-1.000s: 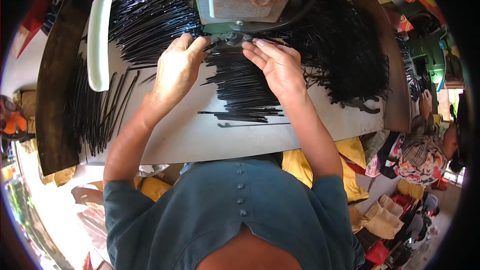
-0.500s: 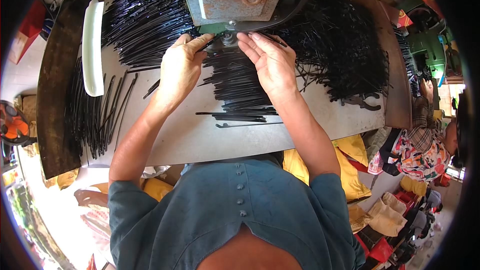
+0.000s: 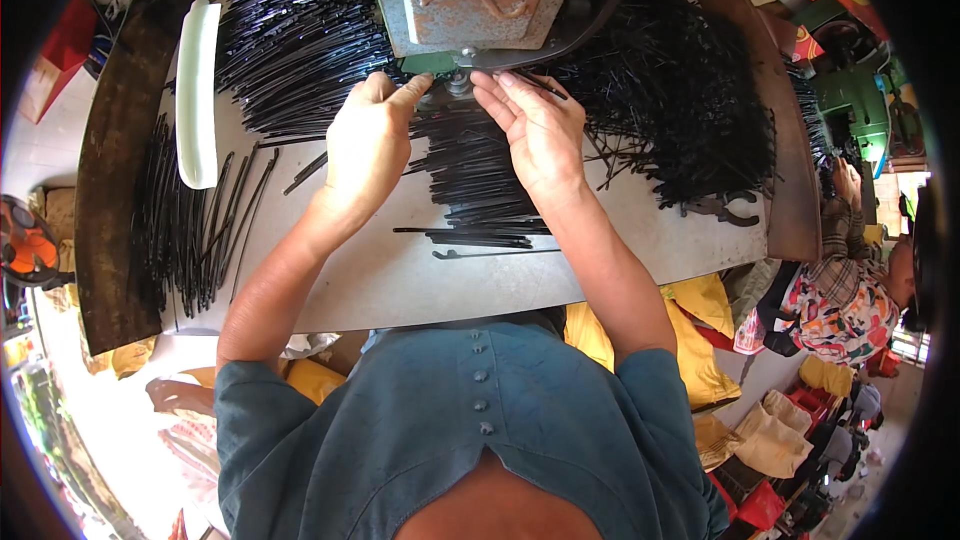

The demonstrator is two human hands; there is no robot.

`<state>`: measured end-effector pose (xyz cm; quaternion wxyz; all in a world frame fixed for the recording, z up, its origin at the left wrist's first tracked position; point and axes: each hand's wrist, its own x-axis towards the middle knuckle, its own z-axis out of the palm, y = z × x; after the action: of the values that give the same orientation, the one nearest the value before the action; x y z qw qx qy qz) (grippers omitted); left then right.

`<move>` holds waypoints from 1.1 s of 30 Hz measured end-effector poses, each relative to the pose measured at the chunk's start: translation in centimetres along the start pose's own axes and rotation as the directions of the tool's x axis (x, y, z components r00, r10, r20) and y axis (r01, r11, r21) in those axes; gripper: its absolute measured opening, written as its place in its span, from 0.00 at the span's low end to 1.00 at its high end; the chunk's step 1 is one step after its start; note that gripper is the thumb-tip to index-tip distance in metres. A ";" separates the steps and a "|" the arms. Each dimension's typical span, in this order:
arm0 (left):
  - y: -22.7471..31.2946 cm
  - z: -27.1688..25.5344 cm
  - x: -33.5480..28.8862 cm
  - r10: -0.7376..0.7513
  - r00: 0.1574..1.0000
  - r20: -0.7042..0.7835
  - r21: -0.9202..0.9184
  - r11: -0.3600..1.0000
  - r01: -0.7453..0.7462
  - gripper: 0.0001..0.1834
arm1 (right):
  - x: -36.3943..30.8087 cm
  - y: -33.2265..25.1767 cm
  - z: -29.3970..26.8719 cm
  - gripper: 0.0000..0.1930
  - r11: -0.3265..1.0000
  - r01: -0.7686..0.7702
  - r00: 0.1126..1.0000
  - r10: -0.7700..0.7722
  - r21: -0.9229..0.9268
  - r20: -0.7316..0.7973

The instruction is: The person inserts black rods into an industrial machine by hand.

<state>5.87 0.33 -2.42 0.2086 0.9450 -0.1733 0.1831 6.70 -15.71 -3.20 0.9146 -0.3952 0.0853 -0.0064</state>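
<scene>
Both my hands are raised to the base of a grey metal press-like machine (image 3: 475, 0) with a raised umbrella emblem. My left hand (image 3: 370, 135) is closed, thumb and index finger pinched near a small round metal fitting (image 3: 458, 82). A thin black rod (image 3: 305, 173) sticks out behind that wrist and seems to run through the fingers. My right hand (image 3: 540, 130) is on the fitting's other side, fingers together, with another slim black rod (image 3: 545, 86) held along the fingers. Its far end is hidden. Between my wrists lies a stack of black rods (image 3: 475, 175).
Black rods heap up at the back left (image 3: 300, 50) and right (image 3: 670, 80). A smaller bundle (image 3: 180, 230) lies left, beside a white lamp (image 3: 197, 100). Pliers (image 3: 725, 208) rest at the right table edge (image 3: 795, 160). Another person (image 3: 840, 300) sits at far right.
The view has shifted slightly. My left fingertips are a little closer to the fitting, and the rod seen at them before is now mostly hidden. My right hand keeps its rod.
</scene>
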 end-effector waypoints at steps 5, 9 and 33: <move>0.1 -1.4 -0.1 0.082 0.997 0.012 0.112 0.990 -0.083 0.16 | 0.0 -0.5 -0.2 0.04 0.999 -0.034 0.999 0.034 -0.025 -0.014; -2.1 -3.2 -0.7 -0.260 0.806 0.531 -0.458 0.712 0.532 0.10 | -0.3 -1.8 -1.4 0.04 0.979 -0.130 0.991 0.134 -0.156 0.015; 0.7 0.3 0.9 -0.312 0.658 0.686 -0.727 -0.329 0.602 0.15 | 1.8 -1.4 -1.5 0.09 0.987 -0.159 0.983 0.158 0.008 0.096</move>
<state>6.47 -0.59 -2.03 0.8455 0.4786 0.1288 -0.1988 8.31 -17.95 -3.46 0.9183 -0.3798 0.0729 0.0846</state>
